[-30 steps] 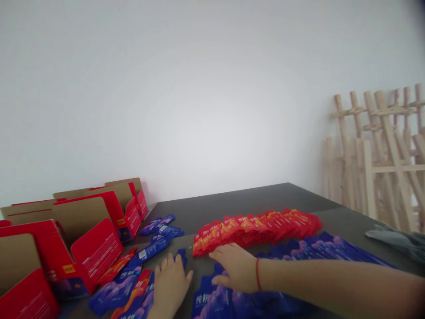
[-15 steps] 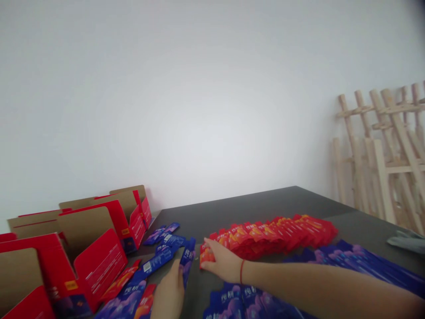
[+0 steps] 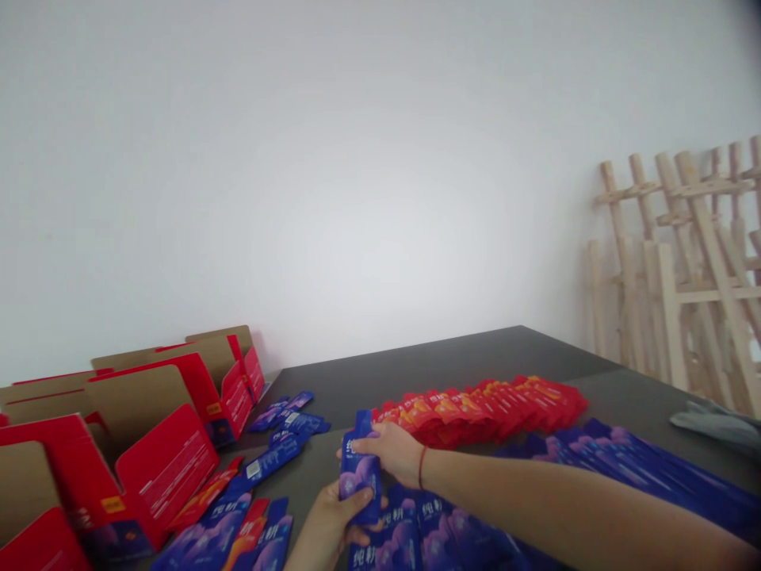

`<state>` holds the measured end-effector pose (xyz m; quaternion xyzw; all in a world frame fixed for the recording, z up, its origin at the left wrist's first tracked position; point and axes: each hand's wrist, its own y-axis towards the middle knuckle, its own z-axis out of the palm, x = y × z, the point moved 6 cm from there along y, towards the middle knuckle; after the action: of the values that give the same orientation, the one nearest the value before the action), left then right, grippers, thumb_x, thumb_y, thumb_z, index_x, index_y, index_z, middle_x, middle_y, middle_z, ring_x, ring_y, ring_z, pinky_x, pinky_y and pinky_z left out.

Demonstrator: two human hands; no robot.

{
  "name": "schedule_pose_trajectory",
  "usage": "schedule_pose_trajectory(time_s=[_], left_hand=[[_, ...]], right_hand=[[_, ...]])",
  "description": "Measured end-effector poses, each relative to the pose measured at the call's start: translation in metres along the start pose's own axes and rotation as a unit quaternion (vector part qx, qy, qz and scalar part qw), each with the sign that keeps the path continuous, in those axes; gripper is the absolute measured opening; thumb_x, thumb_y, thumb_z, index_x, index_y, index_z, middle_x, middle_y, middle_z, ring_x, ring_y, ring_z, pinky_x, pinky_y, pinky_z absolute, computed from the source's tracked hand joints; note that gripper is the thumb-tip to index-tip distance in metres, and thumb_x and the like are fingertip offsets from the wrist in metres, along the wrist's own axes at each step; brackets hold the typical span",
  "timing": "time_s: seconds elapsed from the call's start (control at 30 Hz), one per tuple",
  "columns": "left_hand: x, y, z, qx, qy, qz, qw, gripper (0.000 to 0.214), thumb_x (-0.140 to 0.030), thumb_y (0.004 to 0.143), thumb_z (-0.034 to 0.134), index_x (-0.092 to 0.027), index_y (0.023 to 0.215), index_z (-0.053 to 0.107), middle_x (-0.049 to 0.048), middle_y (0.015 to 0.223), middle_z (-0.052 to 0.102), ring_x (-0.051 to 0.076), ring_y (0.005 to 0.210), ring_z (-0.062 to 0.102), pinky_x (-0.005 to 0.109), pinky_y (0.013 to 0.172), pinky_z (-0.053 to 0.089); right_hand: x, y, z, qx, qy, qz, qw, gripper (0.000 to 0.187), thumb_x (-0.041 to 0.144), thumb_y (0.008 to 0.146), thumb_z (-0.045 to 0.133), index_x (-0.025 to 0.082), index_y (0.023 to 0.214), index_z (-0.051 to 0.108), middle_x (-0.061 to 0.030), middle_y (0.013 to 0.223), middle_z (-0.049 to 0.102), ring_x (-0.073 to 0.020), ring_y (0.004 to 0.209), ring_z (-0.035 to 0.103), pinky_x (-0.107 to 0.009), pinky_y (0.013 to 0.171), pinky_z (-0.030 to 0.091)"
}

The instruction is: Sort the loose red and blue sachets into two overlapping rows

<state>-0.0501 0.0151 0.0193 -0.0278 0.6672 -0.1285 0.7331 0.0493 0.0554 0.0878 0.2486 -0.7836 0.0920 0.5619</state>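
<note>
My left hand [image 3: 333, 525] holds a blue sachet [image 3: 360, 474] upright by its lower end, above the dark table [image 3: 452, 365]. My right hand [image 3: 389, 454], with a red string on its wrist, grips the top of the same sachet; something red may be behind it, but I cannot tell. Just beyond the right hand starts a fanned row of red sachets [image 3: 487, 406]. A row of blue sachets [image 3: 618, 460] runs under my right forearm.
Open red-and-brown cardboard display boxes [image 3: 160, 444] stand at the left. Loose blue and red sachets [image 3: 261, 468] lie between them and my hands. A grey glove [image 3: 713, 424] lies at the right table edge. Wooden frames [image 3: 683, 270] lean on the wall.
My left hand has lifted a blue sachet off the table. My right hand drew back from the end of the red row and closed on the sachet's top.
</note>
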Motion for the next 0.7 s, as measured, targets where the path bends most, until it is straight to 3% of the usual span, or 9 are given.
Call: schedule_pose_trajectory(time_s=[0.1,0.17,0.27,0.37,0.47,0.6,0.7], left_hand=[[-0.002,-0.007,0.004,0.015,0.02,0.002,1.0,0.055,-0.059,0.048,0.085,-0.015,0.071,0.062,0.0031,0.063,0.072,0.011,0.04,0.059,0.019,0.035,0.04],[-0.001,-0.008,0.008,0.037,0.05,0.004,0.998,0.055,-0.063,0.05,0.082,-0.015,0.067,0.061,0.004,0.059,0.071,0.007,0.031,0.049,0.019,0.032,0.032],[0.0,-0.005,0.014,0.051,0.117,0.03,0.991,0.063,-0.076,0.048,0.074,-0.018,0.063,0.056,0.0005,0.044,0.064,0.003,0.024,0.031,0.02,0.032,0.021],[0.001,-0.005,0.019,0.04,0.147,0.046,0.987,0.064,-0.083,0.05,0.066,-0.021,0.063,0.051,-0.0083,0.027,0.045,0.004,0.023,0.021,0.021,0.032,0.013],[0.004,-0.011,0.026,0.057,0.161,0.051,0.984,0.06,-0.079,0.058,0.065,-0.02,0.065,0.054,-0.0115,0.027,0.039,0.003,0.026,0.019,0.021,0.035,0.011],[0.009,-0.015,0.026,0.115,0.188,0.046,0.974,0.065,-0.08,0.047,0.07,-0.016,0.056,0.061,-0.0082,0.029,0.04,0.005,0.027,0.026,0.022,0.036,0.014],[0.0,-0.012,0.011,0.086,0.191,0.077,0.975,0.065,-0.081,0.056,0.063,-0.016,0.057,0.063,-0.0091,0.031,0.038,0.005,0.031,0.023,0.022,0.039,0.012]], right_hand=[[-0.005,-0.004,-0.003,-0.024,0.189,0.079,0.979,0.016,0.026,0.086,0.056,0.016,0.091,0.068,-0.0064,0.085,0.072,-0.0202,0.079,0.07,-0.031,0.07,0.055],[-0.007,-0.005,-0.005,-0.032,0.227,0.106,0.967,0.013,0.027,0.084,0.058,0.016,0.086,0.066,-0.0045,0.078,0.071,-0.0185,0.075,0.069,-0.029,0.069,0.054],[-0.01,-0.005,-0.01,-0.047,0.206,0.127,0.969,0.011,0.027,0.084,0.06,0.016,0.083,0.063,-0.0017,0.07,0.067,-0.0156,0.066,0.066,-0.026,0.064,0.052],[-0.014,-0.006,-0.017,-0.07,0.165,0.133,0.975,0.009,0.023,0.083,0.063,0.016,0.079,0.062,0.0004,0.065,0.063,-0.0135,0.059,0.062,-0.024,0.06,0.049],[-0.018,-0.009,-0.027,-0.083,0.127,0.118,0.981,0.006,0.018,0.081,0.064,0.015,0.076,0.063,0.0006,0.068,0.064,-0.0128,0.064,0.062,-0.023,0.064,0.048],[-0.031,-0.02,-0.046,-0.072,0.057,0.136,0.987,0.008,0.017,0.08,0.063,0.016,0.072,0.062,0.0016,0.062,0.062,-0.0133,0.059,0.06,-0.024,0.061,0.047],[-0.041,-0.033,-0.057,-0.047,0.016,0.16,0.986,0.007,0.015,0.075,0.064,0.016,0.069,0.062,0.0031,0.056,0.058,-0.0132,0.052,0.056,-0.025,0.056,0.047]])
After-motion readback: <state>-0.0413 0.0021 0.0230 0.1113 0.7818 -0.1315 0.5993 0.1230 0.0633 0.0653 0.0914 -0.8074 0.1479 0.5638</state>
